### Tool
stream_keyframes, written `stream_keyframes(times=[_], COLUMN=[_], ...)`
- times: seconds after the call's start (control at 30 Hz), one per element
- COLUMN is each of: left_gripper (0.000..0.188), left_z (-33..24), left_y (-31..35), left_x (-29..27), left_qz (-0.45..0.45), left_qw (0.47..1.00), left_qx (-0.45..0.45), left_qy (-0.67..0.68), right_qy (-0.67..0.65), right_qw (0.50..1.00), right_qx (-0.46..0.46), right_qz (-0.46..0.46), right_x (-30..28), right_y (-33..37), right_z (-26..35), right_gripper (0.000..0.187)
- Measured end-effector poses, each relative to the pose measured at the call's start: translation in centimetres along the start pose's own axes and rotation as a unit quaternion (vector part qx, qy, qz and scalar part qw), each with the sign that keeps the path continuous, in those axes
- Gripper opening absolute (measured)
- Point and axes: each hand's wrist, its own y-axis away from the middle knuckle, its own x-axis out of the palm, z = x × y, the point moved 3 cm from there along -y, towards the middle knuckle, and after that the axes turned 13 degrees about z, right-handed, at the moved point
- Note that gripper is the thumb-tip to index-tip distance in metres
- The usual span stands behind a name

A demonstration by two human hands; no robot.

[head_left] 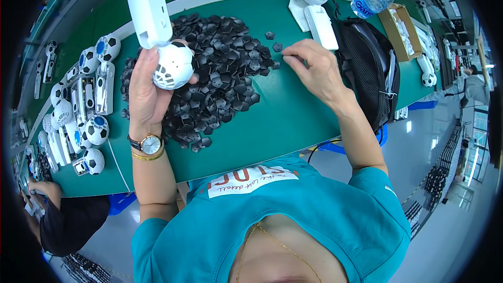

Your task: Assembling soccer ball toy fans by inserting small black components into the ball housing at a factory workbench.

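My left hand point(144, 86) is wrapped round a white handheld fan point(148, 8), gripping it by its round, football-like head point(173, 67). Some recesses show on that head, and the fan's long body points up and away. My right hand point(318, 68) is over the green table, thumb and index finger slightly apart, with nothing visible between them. Just left of its fingertips lies a loose black pentagon piece point(277, 47), another black piece point(270, 35) beyond it. A large pile of black pentagon pieces point(220, 63) spreads between my hands.
Finished-looking football-headed fans point(98, 129) crowd the left side. A white fan point(320, 26) leans at the far right, near a black backpack point(367, 68), water bottle point(375, 1) and cardboard box point(402, 31). Another person's arm point(48, 189) is at the lower left.
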Motion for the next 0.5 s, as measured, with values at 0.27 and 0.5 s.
stream_keyframes(times=[0.27,0.5], left_gripper=[0.045,0.043], left_z=[-1.0,0.1], left_y=[0.2,0.3], left_x=[-0.4,0.4], left_qz=[-0.004,0.027], left_qw=[1.0,0.998], left_qx=[0.007,0.019], left_qy=[0.021,0.055], right_qy=[0.026,-0.016], right_qw=[0.999,0.996], right_qx=[-0.021,0.046], right_qz=[0.03,0.074], right_x=[1.6,2.0], right_y=[-0.9,-0.1], right_z=[1.5,0.9], right_gripper=[0.019,0.019])
